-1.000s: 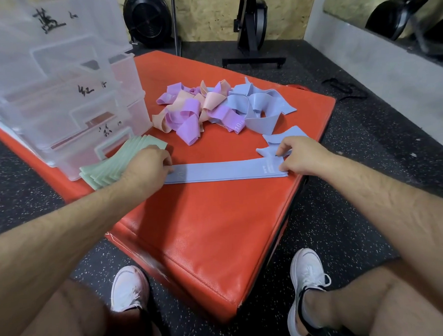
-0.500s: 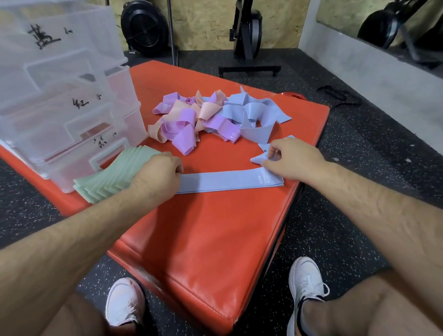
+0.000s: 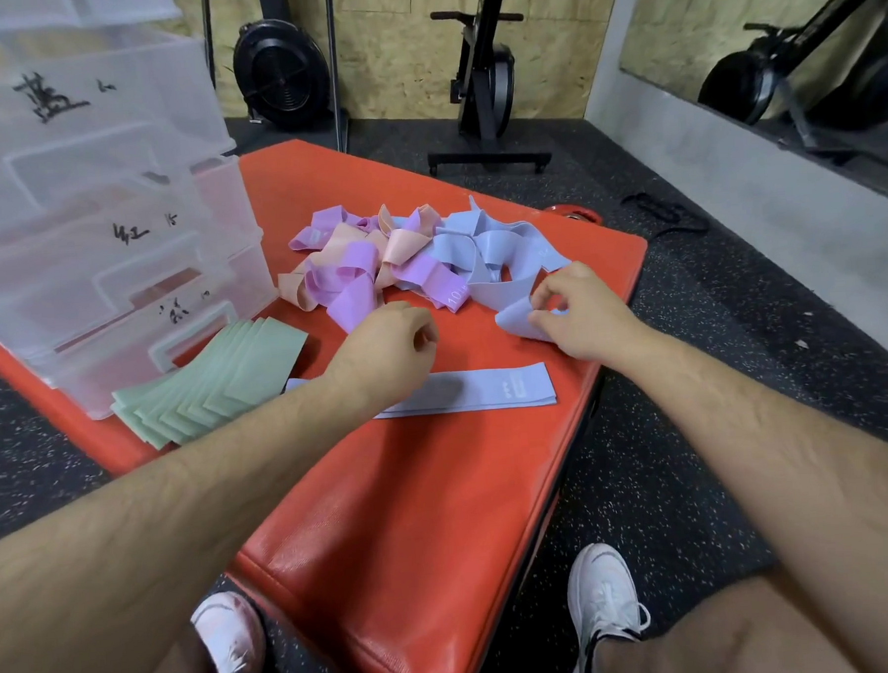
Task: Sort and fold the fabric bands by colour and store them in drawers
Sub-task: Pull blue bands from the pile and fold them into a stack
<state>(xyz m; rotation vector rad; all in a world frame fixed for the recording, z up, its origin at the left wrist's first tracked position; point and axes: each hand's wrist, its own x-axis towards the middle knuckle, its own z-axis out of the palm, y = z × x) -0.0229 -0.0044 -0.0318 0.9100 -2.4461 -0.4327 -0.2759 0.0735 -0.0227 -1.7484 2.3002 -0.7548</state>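
Observation:
A flat blue band (image 3: 491, 391) lies on the red mat (image 3: 414, 492) near its front right edge. My right hand (image 3: 579, 313) pinches the end of another blue band (image 3: 515, 319) that trails from the tangled pile of purple, peach and blue bands (image 3: 417, 258). My left hand (image 3: 386, 349) hovers above the left end of the flat band with loosely curled fingers and holds nothing. A fanned stack of folded green bands (image 3: 213, 382) lies to its left.
A clear plastic drawer unit (image 3: 96, 226) with handwritten labels stands on the mat's left side, drawers closed. My shoes rest on the dark speckled floor (image 3: 668, 427) below. Exercise machines stand by the back wall.
Both hands have let go of the flat blue band. The left hand lifted off its left end; the right hand moved back and picked up the end of another blue band.

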